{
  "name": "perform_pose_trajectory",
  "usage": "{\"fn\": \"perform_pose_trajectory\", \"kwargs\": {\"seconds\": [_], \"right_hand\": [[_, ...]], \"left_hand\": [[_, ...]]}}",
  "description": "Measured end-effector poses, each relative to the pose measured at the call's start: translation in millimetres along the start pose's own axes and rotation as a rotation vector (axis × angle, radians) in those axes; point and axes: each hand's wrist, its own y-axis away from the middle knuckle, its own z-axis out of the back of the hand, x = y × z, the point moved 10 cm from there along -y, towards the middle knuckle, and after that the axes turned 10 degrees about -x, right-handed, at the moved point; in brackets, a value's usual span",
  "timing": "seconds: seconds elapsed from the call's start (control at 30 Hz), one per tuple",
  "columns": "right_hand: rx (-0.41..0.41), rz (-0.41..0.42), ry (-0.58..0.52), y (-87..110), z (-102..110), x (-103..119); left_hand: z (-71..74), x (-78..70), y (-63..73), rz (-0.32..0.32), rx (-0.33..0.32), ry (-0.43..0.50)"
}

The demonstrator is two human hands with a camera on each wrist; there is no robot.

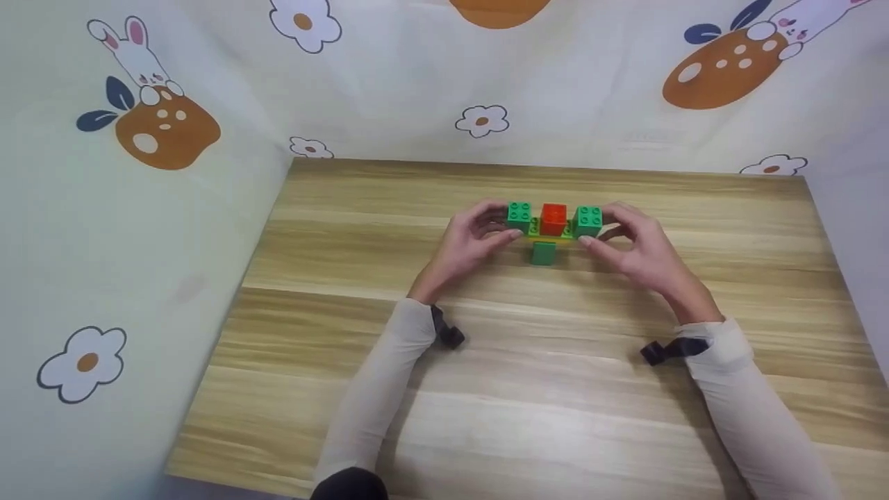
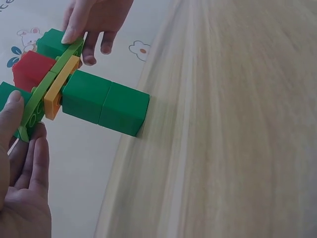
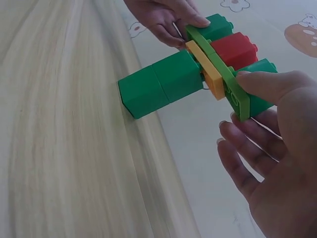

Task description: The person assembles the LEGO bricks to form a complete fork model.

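Note:
A toy building-brick structure stands upright on the wooden table. Its column is two stacked dark green bricks (image 2: pixel 106 103), topped by a yellow plate (image 2: pixel 60 89) and a wider light green layer (image 3: pixel 225 74). On that layer sit a red brick (image 1: pixel 553 220) in the middle, a left green brick (image 1: pixel 519 217) and a right green brick (image 1: pixel 589 221). My left hand (image 1: pixel 467 243) pinches the left end of the structure between thumb and fingers. At the right end, my right hand (image 1: pixel 640 251) grips likewise, thumb near the light green layer.
The wooden table (image 1: pixel 542 389) extends around the structure, its back edge just behind it. Patterned cloth (image 1: pixel 389 83) with rabbits and flowers hangs behind and at the left. Dark straps with small cameras (image 1: pixel 451 337) sit on both wrists.

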Motion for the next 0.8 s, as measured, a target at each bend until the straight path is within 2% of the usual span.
{"fn": "perform_pose_trajectory", "kwargs": {"seconds": [0.33, 0.63, 0.8], "right_hand": [[-0.036, -0.023, -0.009, 2.3, -7.1, 0.1], [-0.036, -0.027, -0.065, 2.1, -10.0, 1.6], [-0.031, -0.028, -0.062, 1.9, -8.8, 1.2]], "left_hand": [[1.9, -4.5, -0.2, -0.030, 0.004, 0.024], [4.3, 2.8, -1.2, 0.017, 0.002, 0.026], [2.9, 2.4, -0.9, 0.011, 0.007, -0.002]]}}
